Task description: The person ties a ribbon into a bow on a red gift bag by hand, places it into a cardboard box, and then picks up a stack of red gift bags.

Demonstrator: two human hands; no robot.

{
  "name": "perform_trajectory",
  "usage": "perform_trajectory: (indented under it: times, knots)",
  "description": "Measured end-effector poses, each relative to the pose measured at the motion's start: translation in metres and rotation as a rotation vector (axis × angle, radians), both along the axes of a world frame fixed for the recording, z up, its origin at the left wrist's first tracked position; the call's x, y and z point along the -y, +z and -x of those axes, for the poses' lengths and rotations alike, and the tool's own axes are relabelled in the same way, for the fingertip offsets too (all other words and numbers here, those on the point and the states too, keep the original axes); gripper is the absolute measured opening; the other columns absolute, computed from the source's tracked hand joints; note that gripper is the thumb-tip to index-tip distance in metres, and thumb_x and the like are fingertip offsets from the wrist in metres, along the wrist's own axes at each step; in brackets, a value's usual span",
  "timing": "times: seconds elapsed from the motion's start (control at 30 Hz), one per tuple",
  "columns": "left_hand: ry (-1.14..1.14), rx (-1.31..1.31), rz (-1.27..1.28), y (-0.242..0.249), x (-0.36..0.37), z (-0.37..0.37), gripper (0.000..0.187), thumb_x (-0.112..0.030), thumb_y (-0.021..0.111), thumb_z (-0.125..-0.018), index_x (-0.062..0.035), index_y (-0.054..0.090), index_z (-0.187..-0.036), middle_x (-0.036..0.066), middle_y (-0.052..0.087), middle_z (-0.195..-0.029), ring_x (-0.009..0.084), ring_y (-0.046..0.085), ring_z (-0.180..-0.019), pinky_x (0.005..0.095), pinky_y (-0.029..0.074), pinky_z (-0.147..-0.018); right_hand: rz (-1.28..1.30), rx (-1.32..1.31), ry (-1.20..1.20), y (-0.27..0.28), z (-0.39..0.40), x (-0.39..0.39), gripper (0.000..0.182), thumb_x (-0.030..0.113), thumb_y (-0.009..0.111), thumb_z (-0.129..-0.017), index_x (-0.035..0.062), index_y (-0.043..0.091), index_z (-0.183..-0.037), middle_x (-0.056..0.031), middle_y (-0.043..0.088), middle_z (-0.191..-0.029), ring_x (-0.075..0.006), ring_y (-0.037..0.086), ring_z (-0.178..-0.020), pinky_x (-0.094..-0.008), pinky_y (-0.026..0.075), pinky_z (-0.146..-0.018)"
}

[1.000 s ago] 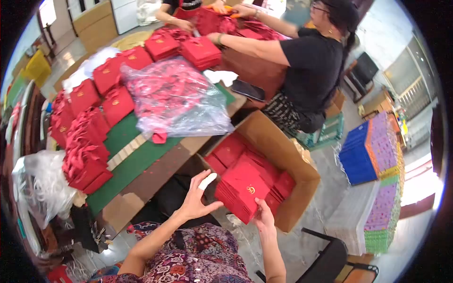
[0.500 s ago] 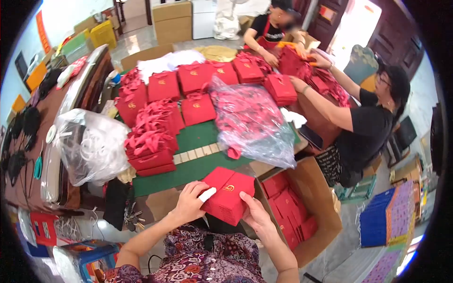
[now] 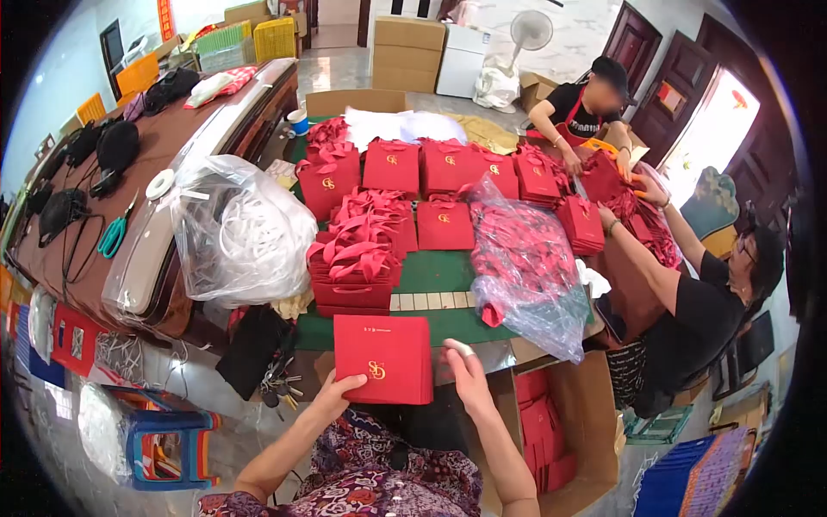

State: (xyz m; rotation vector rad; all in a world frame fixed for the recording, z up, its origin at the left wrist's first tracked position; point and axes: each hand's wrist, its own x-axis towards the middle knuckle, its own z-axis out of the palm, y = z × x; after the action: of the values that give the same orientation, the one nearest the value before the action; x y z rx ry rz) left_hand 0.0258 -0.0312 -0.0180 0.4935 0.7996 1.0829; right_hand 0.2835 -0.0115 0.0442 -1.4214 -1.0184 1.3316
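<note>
A stack of flat red bags [image 3: 383, 349] with a gold logo is gripped at its lower left by my left hand [image 3: 338, 392], thumb on the front face. My right hand [image 3: 468, 375] is just off the right side of the stack, fingers apart, with white tape round one finger. Beyond, red bags with ribbon handles [image 3: 353, 280] are piled on the green table top [image 3: 426, 267]. A clear plastic bag [image 3: 525, 250] full of red ribbons lies to their right.
An open cardboard box [image 3: 594, 414] with red bags stands at right. Two co-workers [image 3: 594, 108] [image 3: 698, 302] handle red bags at the table's right end. Left are a plastic bag of white ribbon [image 3: 250, 228], scissors [image 3: 116, 233], hanging keys [image 3: 280, 388] and stools [image 3: 172, 444].
The stack has turned more upright, its front now facing me. My right hand has come off it, while my left still holds on. The whole view has shifted toward the left.
</note>
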Motion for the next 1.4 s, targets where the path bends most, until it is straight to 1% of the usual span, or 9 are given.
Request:
perform_trajectory:
  times: [0.07, 0.17, 0.4, 0.73, 0.8, 0.97, 1.0, 1.13, 1.4]
  knots:
    - [-0.062, 0.110, -0.005, -0.011, 0.003, 0.004, 0.050, -0.013, 0.072, -0.086, -0.0008, 0.054, -0.131, 0.009, 0.063, -0.124, 0.0197, 0.061, -0.114, 0.0374, 0.047, -0.101, 0.138, -0.309, 0.190, -0.014, 0.001, -0.012, 0.037, 0.026, 0.050, -0.105, 0.0013, 0.056, -0.132, -0.0061, 0.065, -0.118, -0.0130, 0.060, -0.108, -0.0295, 0.049, -0.090]
    - [-0.071, 0.004, 0.006, -0.018, 0.006, 0.004, 0.052, -0.011, 0.072, -0.086, -0.0002, 0.053, -0.132, 0.009, 0.061, -0.127, 0.0209, 0.059, -0.118, 0.0383, 0.046, -0.104, 0.165, -0.407, 0.115, -0.049, 0.018, -0.015, 0.034, 0.023, 0.045, -0.105, -0.0003, 0.058, -0.127, -0.0071, 0.066, -0.119, -0.0151, 0.064, -0.106, -0.0313, 0.051, -0.092]
    - [0.024, 0.204, 0.058, -0.028, 0.012, 0.017, 0.053, -0.002, 0.068, -0.086, -0.0014, 0.049, -0.136, 0.011, 0.059, -0.130, 0.0265, 0.056, -0.122, 0.0426, 0.043, -0.108, 0.106, -0.431, 0.080, -0.030, 0.033, -0.024, 0.022, 0.012, 0.059, -0.099, -0.0003, 0.065, -0.117, -0.0030, 0.070, -0.107, -0.0080, 0.064, -0.096, -0.0233, 0.050, -0.086]
    - [0.102, 0.155, 0.104, -0.033, 0.019, 0.023, 0.059, -0.005, 0.070, -0.082, -0.0038, 0.049, -0.137, 0.013, 0.058, -0.134, 0.0308, 0.055, -0.124, 0.0492, 0.043, -0.106, 0.110, -0.443, 0.084, -0.052, 0.024, -0.025, 0.020, 0.008, 0.056, -0.100, 0.0004, 0.061, -0.117, -0.0040, 0.068, -0.111, -0.0091, 0.062, -0.100, -0.0248, 0.049, -0.089]
    - [0.111, 0.137, 0.104, -0.035, 0.020, 0.024, 0.058, -0.005, 0.070, -0.082, -0.0037, 0.049, -0.137, 0.013, 0.058, -0.133, 0.0309, 0.056, -0.124, 0.0494, 0.044, -0.106, 0.010, -0.268, -0.047, -0.054, 0.018, -0.025, 0.025, 0.007, 0.055, -0.100, 0.0006, 0.057, -0.124, -0.0055, 0.065, -0.116, -0.0127, 0.061, -0.106, -0.0270, 0.050, -0.092]
    - [0.267, -0.013, 0.198, -0.024, 0.025, 0.050, 0.054, 0.000, 0.068, -0.085, -0.0039, 0.050, -0.136, 0.011, 0.060, -0.129, 0.0272, 0.060, -0.119, 0.0444, 0.048, -0.102, -0.048, -0.579, -0.362, -0.055, -0.023, -0.029, 0.020, 0.011, 0.057, -0.099, 0.0056, 0.057, -0.118, -0.0017, 0.064, -0.106, -0.0098, 0.060, -0.092, -0.0240, 0.049, -0.080]
    - [0.246, -0.040, 0.216, -0.022, 0.026, 0.056, 0.053, -0.001, 0.069, -0.086, -0.0045, 0.051, -0.135, 0.011, 0.061, -0.129, 0.0269, 0.060, -0.119, 0.0437, 0.049, -0.102, -0.016, -0.595, -0.371, -0.058, -0.031, -0.027, 0.030, 0.006, 0.050, -0.100, -0.0003, 0.051, -0.129, -0.0087, 0.059, -0.127, -0.0182, 0.058, -0.117, -0.0373, 0.046, -0.103]
    - [0.243, -0.103, 0.250, -0.022, 0.033, 0.064, 0.053, -0.002, 0.068, -0.087, -0.0045, 0.050, -0.136, 0.011, 0.061, -0.130, 0.0270, 0.059, -0.119, 0.0444, 0.048, -0.103, -0.008, -0.637, -0.341, -0.062, -0.041, -0.017, 0.028, 0.007, 0.050, -0.099, 0.0004, 0.054, -0.126, -0.0080, 0.060, -0.127, -0.0189, 0.057, -0.119, -0.0358, 0.045, -0.104]
    - [0.367, 0.312, 0.236, -0.020, 0.041, 0.003, 0.050, -0.014, 0.069, -0.090, -0.0030, 0.050, -0.135, 0.012, 0.057, -0.135, 0.0280, 0.054, -0.126, 0.0454, 0.039, -0.111, 0.225, -0.509, -0.137, -0.049, -0.016, 0.009, 0.020, 0.020, 0.058, -0.097, 0.0026, 0.063, -0.104, -0.0016, 0.064, -0.103, -0.0123, 0.058, -0.102, -0.0301, 0.044, -0.096]
